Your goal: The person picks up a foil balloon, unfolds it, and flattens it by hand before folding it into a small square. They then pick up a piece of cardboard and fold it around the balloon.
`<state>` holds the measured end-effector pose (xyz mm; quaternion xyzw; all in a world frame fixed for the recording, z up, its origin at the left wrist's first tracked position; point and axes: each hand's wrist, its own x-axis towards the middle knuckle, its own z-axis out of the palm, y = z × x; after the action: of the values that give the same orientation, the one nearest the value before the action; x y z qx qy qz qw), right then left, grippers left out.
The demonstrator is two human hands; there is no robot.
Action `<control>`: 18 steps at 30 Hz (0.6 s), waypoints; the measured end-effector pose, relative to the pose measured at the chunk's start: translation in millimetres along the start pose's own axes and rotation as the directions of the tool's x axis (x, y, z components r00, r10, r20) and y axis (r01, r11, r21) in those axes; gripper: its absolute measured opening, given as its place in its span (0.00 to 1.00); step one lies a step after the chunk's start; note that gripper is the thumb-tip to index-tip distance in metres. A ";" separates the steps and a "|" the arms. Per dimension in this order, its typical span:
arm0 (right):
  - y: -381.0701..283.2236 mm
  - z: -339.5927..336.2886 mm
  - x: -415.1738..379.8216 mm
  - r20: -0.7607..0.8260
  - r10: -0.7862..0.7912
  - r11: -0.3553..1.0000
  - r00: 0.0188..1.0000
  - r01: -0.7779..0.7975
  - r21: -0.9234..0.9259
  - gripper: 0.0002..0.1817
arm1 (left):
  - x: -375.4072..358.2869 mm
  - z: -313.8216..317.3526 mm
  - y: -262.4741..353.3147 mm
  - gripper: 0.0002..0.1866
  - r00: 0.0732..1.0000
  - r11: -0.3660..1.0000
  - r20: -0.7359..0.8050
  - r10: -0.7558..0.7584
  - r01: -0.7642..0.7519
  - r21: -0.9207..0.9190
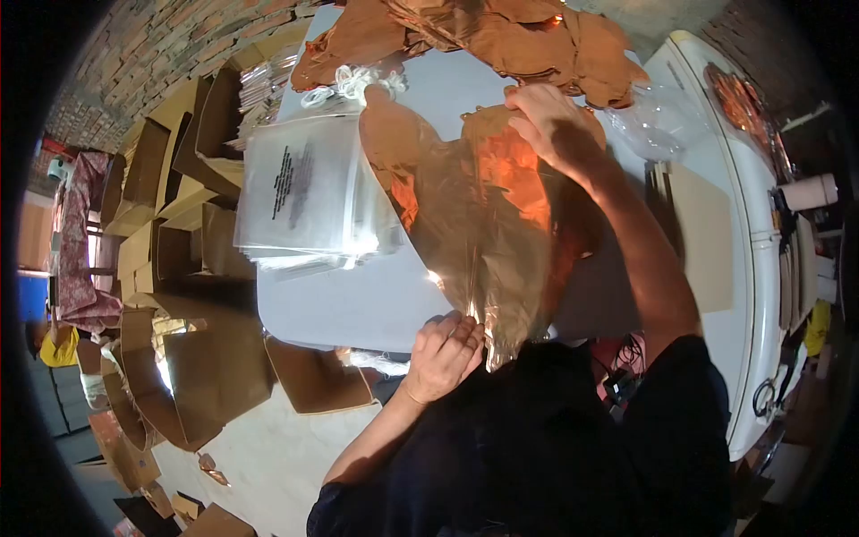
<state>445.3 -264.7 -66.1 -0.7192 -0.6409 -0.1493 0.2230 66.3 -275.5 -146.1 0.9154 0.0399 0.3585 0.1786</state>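
A flat, uninflated copper-coloured foil balloon [465, 206] lies over the table's near edge, its lower end creased and gathered. My left hand [445, 356] is closed on that gathered lower end, close to my body. Near the balloon's upper right edge, my right hand [555, 130] rests on the foil with its fingers stretched to the left. A stack of clear plastic bags [304, 183] with dark print lies left of the balloon, partly touching it. Behind the bags sits a bundle of white string or ribbon [358, 82].
More copper foil balloons [528, 54] are heaped at the table's far side. Clear plastic wrap [658, 121] lies at the right, beside a white appliance [752, 206]. Open cardboard boxes [215, 358] crowd the left side, by the grey table [340, 309].
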 end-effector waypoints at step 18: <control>-52.1 -3.9 -111.7 -0.027 0.274 0.929 0.961 -0.272 -0.250 0.13 | -2.4 -0.5 -2.1 0.21 1.000 0.999 0.015 -0.016 0.017 -0.033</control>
<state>379.1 -358.1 -112.0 -0.8243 -0.5114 -0.1939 0.1461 64.3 -273.9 -148.0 0.9146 0.0403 0.3509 0.1968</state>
